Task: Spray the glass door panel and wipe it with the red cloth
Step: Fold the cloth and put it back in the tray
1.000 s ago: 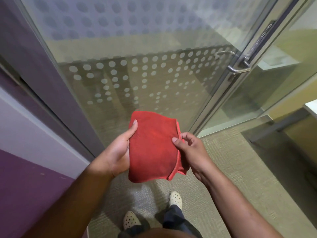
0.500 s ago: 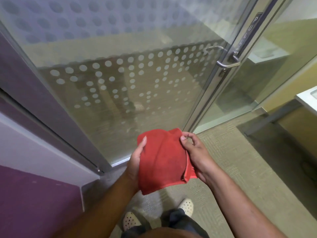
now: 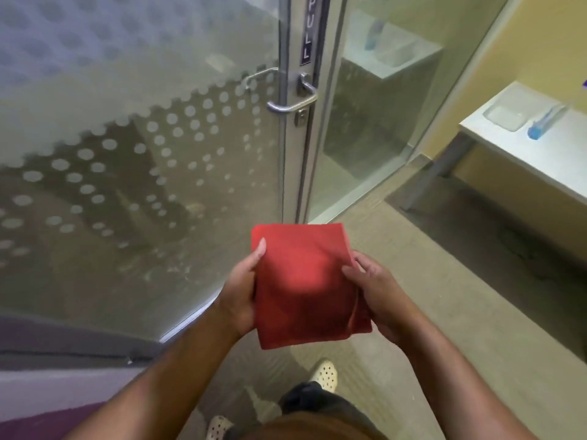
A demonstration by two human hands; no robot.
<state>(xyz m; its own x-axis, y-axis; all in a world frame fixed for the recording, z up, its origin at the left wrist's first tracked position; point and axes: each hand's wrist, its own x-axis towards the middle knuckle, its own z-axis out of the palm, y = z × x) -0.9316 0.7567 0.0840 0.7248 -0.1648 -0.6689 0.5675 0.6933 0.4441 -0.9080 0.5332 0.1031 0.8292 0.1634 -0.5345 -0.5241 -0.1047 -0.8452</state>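
While the dotted glass door panel (image 3: 143, 160) stands left, left hand (image 3: 239, 293) grips folded red cloth (image 3: 305, 287) held in front of it, right hand (image 3: 378, 296) pinches its other edge; blue spray bottle (image 3: 544, 123) on counter (image 3: 521, 154), far right.

red cloth (image 3: 305, 284): folded to a rough rectangle w/ layered edges showing at its 3 o'clock side, plain red, no print. Held up off the floor at frame 6 o'clock, face toward cam, gripped along both side edges. Glass door panel (image 3: 136, 160): at 10 o'clock from cloth, upright, closed; frosted band up top, white dot pattern fading to clear glass lower down, smears/streaks on lower clear part. Metal lever handle (image 3: 290, 104) on its 3 o'clock edge, "PULL" label (image 3: 308, 30) on frame above it, ~12 o'clock from cloth
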